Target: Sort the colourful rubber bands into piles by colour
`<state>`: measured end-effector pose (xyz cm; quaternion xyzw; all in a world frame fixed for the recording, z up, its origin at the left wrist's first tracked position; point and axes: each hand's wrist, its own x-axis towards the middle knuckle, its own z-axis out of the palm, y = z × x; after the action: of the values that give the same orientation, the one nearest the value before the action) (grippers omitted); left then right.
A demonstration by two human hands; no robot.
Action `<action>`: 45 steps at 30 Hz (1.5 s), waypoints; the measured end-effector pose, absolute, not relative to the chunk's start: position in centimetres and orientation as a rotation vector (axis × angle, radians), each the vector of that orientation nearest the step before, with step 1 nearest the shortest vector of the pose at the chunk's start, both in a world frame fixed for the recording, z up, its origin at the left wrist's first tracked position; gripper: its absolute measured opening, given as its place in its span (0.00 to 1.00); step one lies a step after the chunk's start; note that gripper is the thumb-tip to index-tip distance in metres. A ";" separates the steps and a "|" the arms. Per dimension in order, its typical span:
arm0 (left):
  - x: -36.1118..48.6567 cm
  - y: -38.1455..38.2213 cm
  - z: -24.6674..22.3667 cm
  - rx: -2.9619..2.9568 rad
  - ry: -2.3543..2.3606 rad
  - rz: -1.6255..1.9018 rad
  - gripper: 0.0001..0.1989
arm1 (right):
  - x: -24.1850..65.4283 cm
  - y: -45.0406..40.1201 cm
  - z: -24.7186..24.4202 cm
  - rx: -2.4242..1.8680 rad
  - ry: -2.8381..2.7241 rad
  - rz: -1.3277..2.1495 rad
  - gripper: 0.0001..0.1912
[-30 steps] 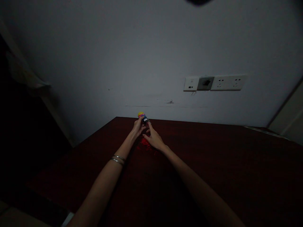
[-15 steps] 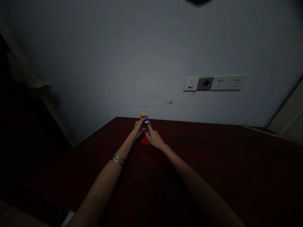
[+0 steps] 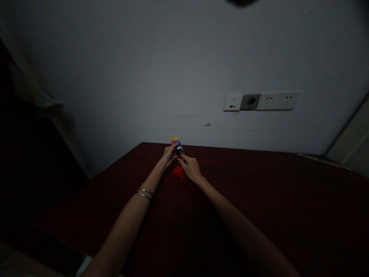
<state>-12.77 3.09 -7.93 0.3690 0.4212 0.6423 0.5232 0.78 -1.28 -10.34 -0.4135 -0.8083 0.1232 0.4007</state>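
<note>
A small clear bottle (image 3: 179, 148) with layers of yellow, pink, blue and black in it leans with its yellow end away from me. My left hand (image 3: 168, 154) is wrapped round its left side, thumb on top. At the near end of the bottle is my right hand (image 3: 190, 167), its fingers pinched together; whatever lies between the fingertips is too small and dark to make out. Just below both hands a small pile of bright red bits (image 3: 178, 172) is scattered on the dark red table (image 3: 245, 184).
Behind the table's far edge rises a pale wall (image 3: 178, 69). A row of sockets and switches (image 3: 262, 102) is set in it on the right. A pale cloth (image 3: 34, 90) hangs at the left, above a dark area. The room is dim.
My right hand has drawn its fingers in from an outstretched forefinger to a pinch by the bottle's near end. More of the bottle and the red pile shows. My left hand keeps its hold.
</note>
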 end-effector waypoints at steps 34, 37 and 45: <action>-14.5 3.9 -7.3 0.952 0.826 1.609 0.13 | 1.8 -0.5 -11.9 -0.919 -2.224 0.509 0.30; -14.2 3.6 -7.0 0.873 0.749 1.587 0.10 | 1.9 -0.5 -11.5 -0.965 -2.184 0.499 0.35; -12.5 2.2 -7.2 1.029 0.520 1.295 0.11 | 0.4 0.4 -11.9 -0.924 -1.963 0.539 0.38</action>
<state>-12.50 2.17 -7.16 0.4524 0.2287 0.5693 0.6473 0.41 0.42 -11.94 -0.3717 -0.7895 0.2167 0.4377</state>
